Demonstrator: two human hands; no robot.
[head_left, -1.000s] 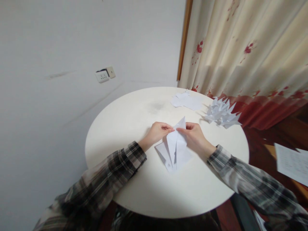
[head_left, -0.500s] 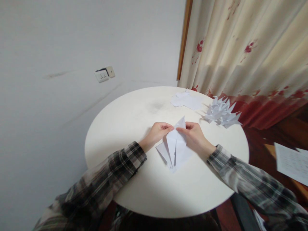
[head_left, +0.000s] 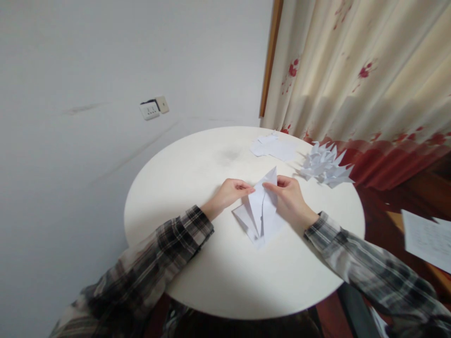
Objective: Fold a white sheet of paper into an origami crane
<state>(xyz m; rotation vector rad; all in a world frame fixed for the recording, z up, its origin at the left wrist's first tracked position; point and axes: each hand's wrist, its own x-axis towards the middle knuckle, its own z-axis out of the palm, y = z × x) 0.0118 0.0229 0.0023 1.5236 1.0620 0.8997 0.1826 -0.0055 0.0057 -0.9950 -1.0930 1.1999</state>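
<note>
A sheet of white folded paper [head_left: 269, 218] lies over the middle of the table, with a pointed tip at the top and loose flaps spreading below. My right hand [head_left: 291, 195] pinches it near the tip, thumb on top and fingers behind. At the upper left edge, my left hand [head_left: 230, 193] has its thumb and forefinger closed on the same paper. A narrow gap runs down between the two inner flaps. The fingers behind the paper are partly hidden.
The round white table [head_left: 169, 188] stands against a wall with a socket [head_left: 150, 111]. Flat paper pieces [head_left: 276, 148] lie at its far side. Several spiky folded paper shapes [head_left: 326, 164] are heaped at the right edge, near a curtain [head_left: 338, 70]. Written sheets [head_left: 426, 239] lie lower right.
The folded paper has shifted slightly right and away from me, its tip now farther right. My right hand moved a little with it; my left hand stayed almost in place.
</note>
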